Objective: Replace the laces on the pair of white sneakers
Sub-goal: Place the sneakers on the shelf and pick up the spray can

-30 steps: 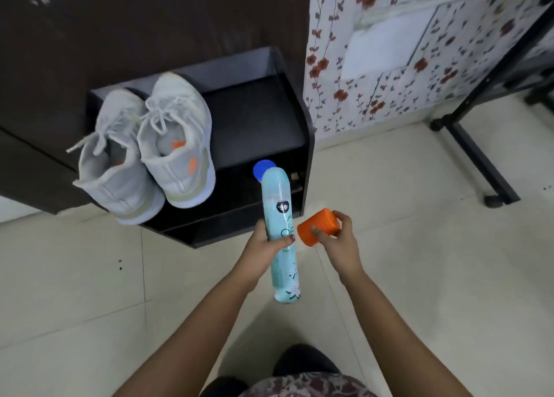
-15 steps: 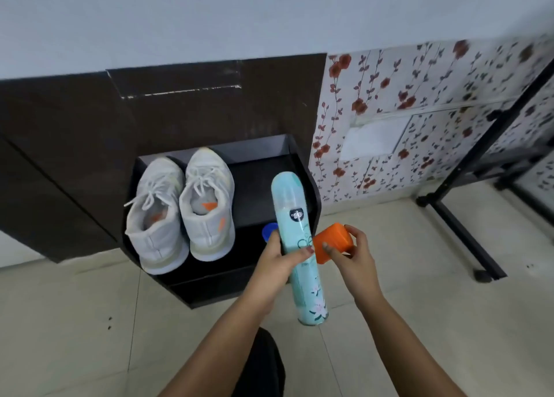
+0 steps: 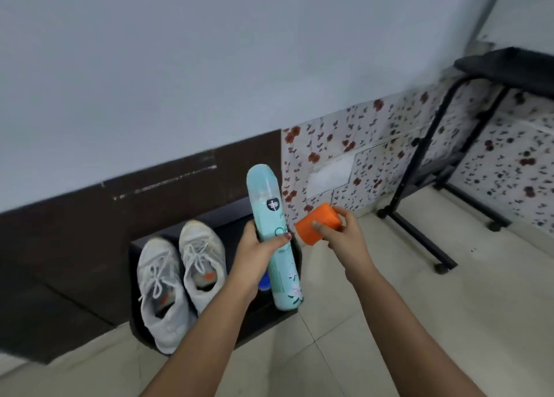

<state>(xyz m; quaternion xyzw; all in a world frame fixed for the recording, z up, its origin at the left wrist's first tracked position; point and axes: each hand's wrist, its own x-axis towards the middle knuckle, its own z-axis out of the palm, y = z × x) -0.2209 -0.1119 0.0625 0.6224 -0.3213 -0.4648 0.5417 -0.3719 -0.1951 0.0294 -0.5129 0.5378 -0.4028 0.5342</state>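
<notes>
Two white laced sneakers stand side by side on a low black shelf against the wall, the left sneaker and the right sneaker. My left hand grips a tall light-blue spray can, held upright in front of the shelf's right end. To its right, my right hand holds a small orange container just beside the can. Both hands are above and to the right of the sneakers, not touching them.
A blue round thing shows on the shelf behind my left wrist. A black metal stand on castors sits at the right on the cream tiled floor. Floral wall covering runs behind it; a dark panel lies left.
The view has tilted upward, so more wall shows and the sneakers sit lower in the picture. Both hands have kept hold of the can and the orange container, raised slightly.
</notes>
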